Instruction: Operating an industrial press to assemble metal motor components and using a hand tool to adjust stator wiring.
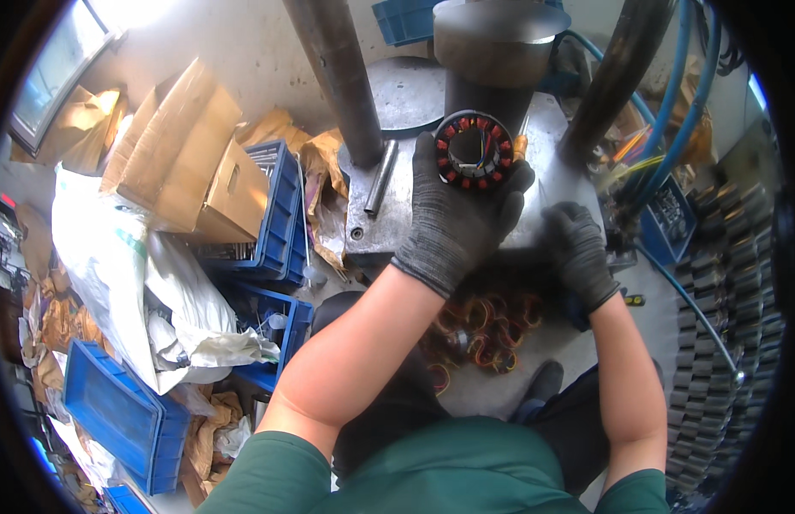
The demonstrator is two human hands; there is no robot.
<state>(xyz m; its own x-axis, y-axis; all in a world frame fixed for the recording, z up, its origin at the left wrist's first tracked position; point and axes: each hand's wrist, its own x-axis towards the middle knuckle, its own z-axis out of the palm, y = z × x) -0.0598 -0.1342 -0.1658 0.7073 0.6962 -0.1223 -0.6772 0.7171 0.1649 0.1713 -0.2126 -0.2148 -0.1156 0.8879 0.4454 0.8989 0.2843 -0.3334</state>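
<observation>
My left hand (457,201), in a dark grey knitted glove, grips a motor stator (445,161), a black ring with red windings and thin coloured wires inside. It is held tilted above the steel press bed (397,236), in front of the thick press ram (492,81). My right hand (579,248), gloved alike, is by the bed's front right edge, apart from the stator. Its fingers look curled and a little blurred; whatever they may hold is hidden. Behind the stator shows an orange-brown handle (520,147). A short metal bar (380,178) lies on the bed's left.
Dark press columns (333,77) rise at both sides. Several wired coils (492,330) lie beneath the bed. Blue crates (277,214), a cardboard box (179,154) and white sacks (106,257) crowd the left. Stacked metal parts (723,343) and a blue hose (684,111) stand right.
</observation>
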